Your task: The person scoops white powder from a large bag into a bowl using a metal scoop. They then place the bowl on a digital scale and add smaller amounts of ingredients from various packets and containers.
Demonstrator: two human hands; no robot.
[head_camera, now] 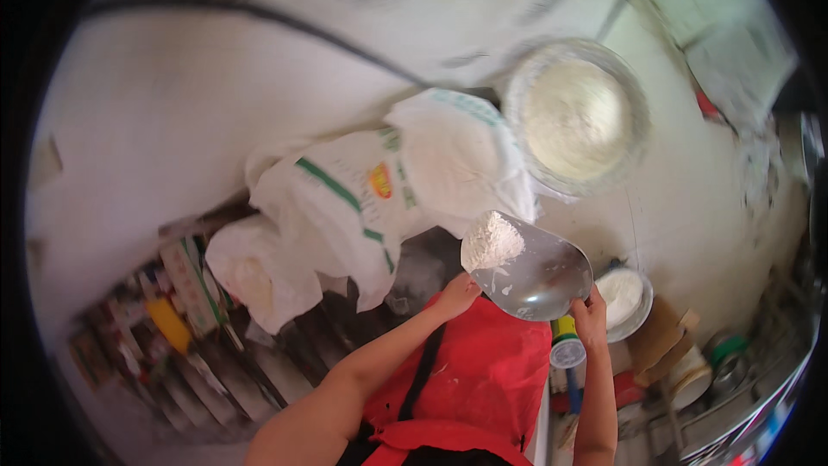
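A shiny scoop-shaped metal pan [543,265] is held tilted in front of my red apron. A heap of white flour-like powder [495,243] lies towards its far left end, with smears on the bare metal. My left hand [460,294] grips the pan's near left rim. At the opposite end, my right hand [588,318] has hold of the right rim. Just beyond the pan is an open white woven sack [343,175] with green print, its mouth folded out around pale powder. A large round basin [637,136] of pale powder stands behind it, on the right.
To the right of my right hand sit a metal bowl [637,330] of white powder and a yellow-green canister [566,336]. A cardboard box [660,336] is close by. Dark wooden slats [310,343] with packages run along the lower left. A pale wall [291,71] rises beyond.
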